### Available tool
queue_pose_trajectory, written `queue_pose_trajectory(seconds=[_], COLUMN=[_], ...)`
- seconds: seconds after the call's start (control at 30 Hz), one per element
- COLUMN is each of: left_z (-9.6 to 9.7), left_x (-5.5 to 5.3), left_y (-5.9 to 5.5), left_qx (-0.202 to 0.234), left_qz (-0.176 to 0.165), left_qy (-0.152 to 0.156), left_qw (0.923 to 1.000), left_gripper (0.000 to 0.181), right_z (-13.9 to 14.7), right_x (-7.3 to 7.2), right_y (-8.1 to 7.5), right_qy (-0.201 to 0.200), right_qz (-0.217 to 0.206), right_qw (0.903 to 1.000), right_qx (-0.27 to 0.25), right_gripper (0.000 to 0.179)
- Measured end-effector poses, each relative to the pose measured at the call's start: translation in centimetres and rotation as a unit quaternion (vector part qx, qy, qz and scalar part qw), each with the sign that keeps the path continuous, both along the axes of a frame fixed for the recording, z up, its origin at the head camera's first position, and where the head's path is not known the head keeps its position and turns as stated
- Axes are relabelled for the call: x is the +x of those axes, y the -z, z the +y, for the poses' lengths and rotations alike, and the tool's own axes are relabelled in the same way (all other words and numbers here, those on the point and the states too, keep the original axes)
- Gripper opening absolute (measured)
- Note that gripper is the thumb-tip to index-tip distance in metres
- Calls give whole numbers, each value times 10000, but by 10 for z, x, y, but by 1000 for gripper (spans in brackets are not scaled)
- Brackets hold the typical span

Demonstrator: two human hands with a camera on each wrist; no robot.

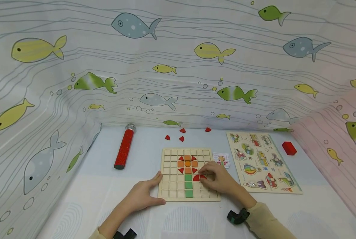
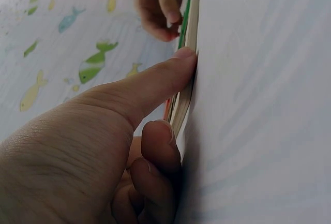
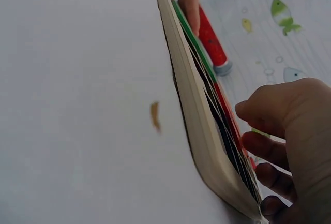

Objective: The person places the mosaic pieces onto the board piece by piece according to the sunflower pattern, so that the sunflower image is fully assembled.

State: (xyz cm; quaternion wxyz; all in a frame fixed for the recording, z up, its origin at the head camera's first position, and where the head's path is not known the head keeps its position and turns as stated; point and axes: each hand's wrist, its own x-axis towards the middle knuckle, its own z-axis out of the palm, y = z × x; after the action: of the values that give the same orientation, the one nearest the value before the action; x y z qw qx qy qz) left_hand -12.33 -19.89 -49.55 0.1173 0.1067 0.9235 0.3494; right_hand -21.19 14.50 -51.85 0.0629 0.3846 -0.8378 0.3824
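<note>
A square wooden grid board (image 1: 169, 152) holds orange, green and red pieces. An orange disc (image 1: 187, 164) sits among orange squares and small red triangles, above a column of green squares (image 1: 188, 186). My left hand (image 1: 140, 196) holds the board's front left corner, thumb on the front edge and index finger along the side. Over the right half of the board, my right hand (image 1: 218, 177) has its thumb and index fingertips apart, close round the red quarter-circle pieces (image 1: 196, 178). In the right wrist view, a gap shows between the right thumb (image 3: 253, 107) and the fingers.
A small pattern card (image 1: 222, 156) lies right of the board, partly behind the right hand. Several loose red pieces (image 1: 181, 139) are behind the board. A red microphone (image 1: 125, 149) lies left; a picture puzzle (image 1: 237, 159) and a red hexagonal block (image 1: 289, 148) lie right.
</note>
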Motion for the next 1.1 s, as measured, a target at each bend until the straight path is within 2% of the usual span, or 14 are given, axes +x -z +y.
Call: queue_pose_trajectory(seconds=[0.23,0.4,0.53,0.63,0.8,0.93,1.1], left_z=[-2,-1,-1,-1,-2,-3,-2], left_x=[0,0,0,0,1,1,1], left_y=[1,1,1,1,3,3,1], left_qx=[27,29,36,41,78,122,152], left_qz=[100,59,23,24,15,18,112], left_qy=[56,21,-12,-21,-9,17,70], left_qw=[9999,10000,10000,10000,10000,9999,9998], left_gripper=[102,102,101,101,103,101,101], right_z=[3,1,1,0,5,14,25], right_x=[-3,-1,-3,-10,-39,-70,-113], right_y=[1,0,-6,-15,-30,-40,-43], right_qy=[-212,-195,-84,0,257,753,1338], right_qz=[83,132,-111,-171,57,-84,-325], right_qw=[9997,9997,9999,9998,9996,9971,9903], right_qx=[-31,-93,-59,-64,-54,52,176], right_gripper=[18,17,15,14,18,23,29])
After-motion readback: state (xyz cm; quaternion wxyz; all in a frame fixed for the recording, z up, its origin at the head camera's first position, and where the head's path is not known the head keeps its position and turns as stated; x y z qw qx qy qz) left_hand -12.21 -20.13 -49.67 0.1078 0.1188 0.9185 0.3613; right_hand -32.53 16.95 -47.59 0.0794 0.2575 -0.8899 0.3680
